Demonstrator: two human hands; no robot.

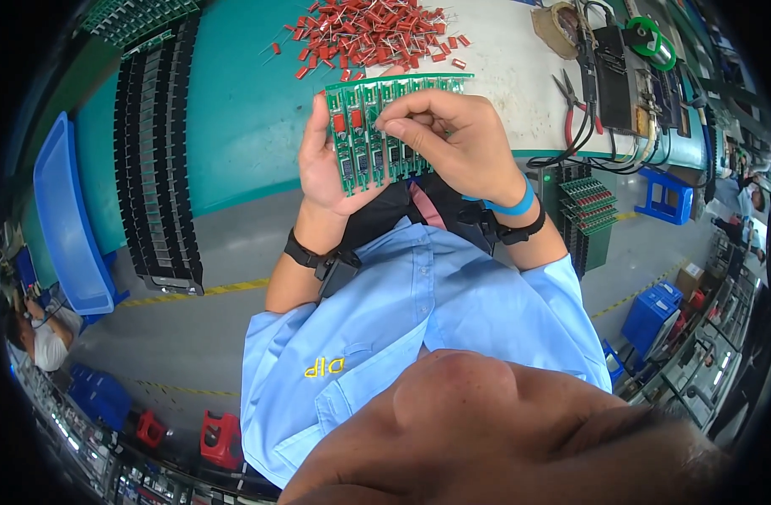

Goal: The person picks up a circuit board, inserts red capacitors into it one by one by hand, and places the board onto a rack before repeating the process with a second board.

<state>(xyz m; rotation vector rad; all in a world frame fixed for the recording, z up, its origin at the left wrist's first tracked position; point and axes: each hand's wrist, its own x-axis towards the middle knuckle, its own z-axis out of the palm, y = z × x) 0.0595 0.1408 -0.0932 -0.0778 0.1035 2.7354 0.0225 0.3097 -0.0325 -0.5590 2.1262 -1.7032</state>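
Note:
My left hand (pixel 321 172) holds a green circuit board panel (pixel 362 143) by its left side, with the thumb along the edge and the palm beneath it. The panel is divided into several narrow strips with small dark parts on them. Two red capacitors (pixel 339 124) show on the strips at its left. Above the panel, my right hand (pixel 465 135) is closed in a pinch, thumb and index finger together close to the third strip. Whatever lies between those fingertips is hidden. The right hand also covers part of the panel's right half.
Beyond the panel, a heap of red capacitors with wire leads (pixel 369 34) lies on the bench (pixel 242 126). Red-handled pliers (pixel 569 105), black cables and a green solder wire spool (pixel 651 44) are at right. A black slotted rack (pixel 158 160) and blue tray (pixel 70 219) stand left.

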